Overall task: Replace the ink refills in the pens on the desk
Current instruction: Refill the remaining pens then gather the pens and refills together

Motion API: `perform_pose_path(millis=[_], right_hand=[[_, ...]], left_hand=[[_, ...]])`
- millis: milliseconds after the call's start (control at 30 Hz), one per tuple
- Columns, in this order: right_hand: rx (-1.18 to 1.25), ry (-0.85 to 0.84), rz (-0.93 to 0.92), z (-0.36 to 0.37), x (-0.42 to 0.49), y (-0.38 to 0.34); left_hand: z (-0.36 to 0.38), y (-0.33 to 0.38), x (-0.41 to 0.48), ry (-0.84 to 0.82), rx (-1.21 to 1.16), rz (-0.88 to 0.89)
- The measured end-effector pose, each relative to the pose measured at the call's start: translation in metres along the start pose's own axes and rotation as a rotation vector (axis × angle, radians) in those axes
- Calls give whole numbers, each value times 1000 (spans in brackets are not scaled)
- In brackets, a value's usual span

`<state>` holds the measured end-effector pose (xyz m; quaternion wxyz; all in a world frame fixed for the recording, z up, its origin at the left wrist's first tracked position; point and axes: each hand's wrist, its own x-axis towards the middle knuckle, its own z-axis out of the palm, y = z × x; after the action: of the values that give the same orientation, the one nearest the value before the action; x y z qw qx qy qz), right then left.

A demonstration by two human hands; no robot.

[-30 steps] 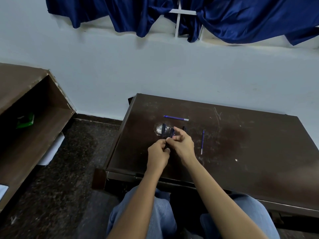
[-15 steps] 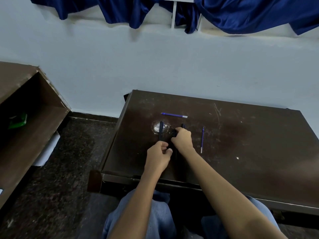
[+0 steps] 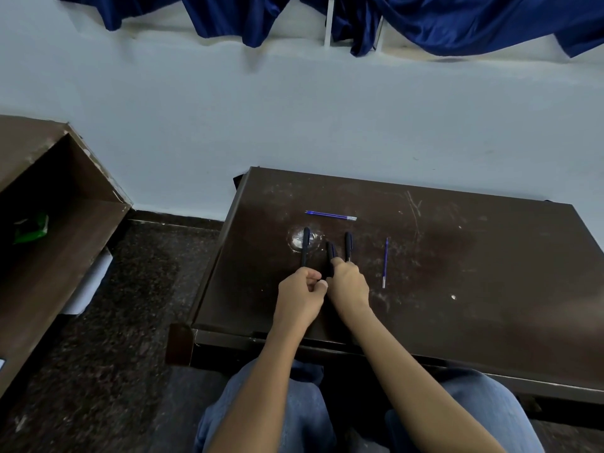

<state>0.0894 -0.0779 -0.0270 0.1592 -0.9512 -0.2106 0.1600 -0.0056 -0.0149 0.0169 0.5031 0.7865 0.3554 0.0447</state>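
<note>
At the desk's (image 3: pixel 457 289) near-left, your right hand (image 3: pixel 348 286) is curled round the mid pen (image 3: pixel 330 253), whose barrel pokes out away from you. Your left hand (image 3: pixel 302 289) is curled at the pen's near end, thumb against your right hand; can't tell whether it pinches the tip. Likely reading: one hand steadies the barrel so the other can twist. Left pen (image 3: pixel 305 246) and right pen (image 3: pixel 348 245) lie flat on either side, parallel. Far refill (image 3: pixel 330 215) lies crosswise beyond them; right refill (image 3: pixel 385 263) lies apart, to the right. Left pen crosses a pale stain (image 3: pixel 295 240). Nothing blocks your hands, but the flanking pens are near enough to nudge.
</note>
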Motion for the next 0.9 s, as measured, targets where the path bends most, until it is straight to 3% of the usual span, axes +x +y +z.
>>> perform_pose_path(millis=[900], right_hand=[[-7,66,20,-1,17,0]], left_hand=[[-3,1,0,-1,-36,-12]])
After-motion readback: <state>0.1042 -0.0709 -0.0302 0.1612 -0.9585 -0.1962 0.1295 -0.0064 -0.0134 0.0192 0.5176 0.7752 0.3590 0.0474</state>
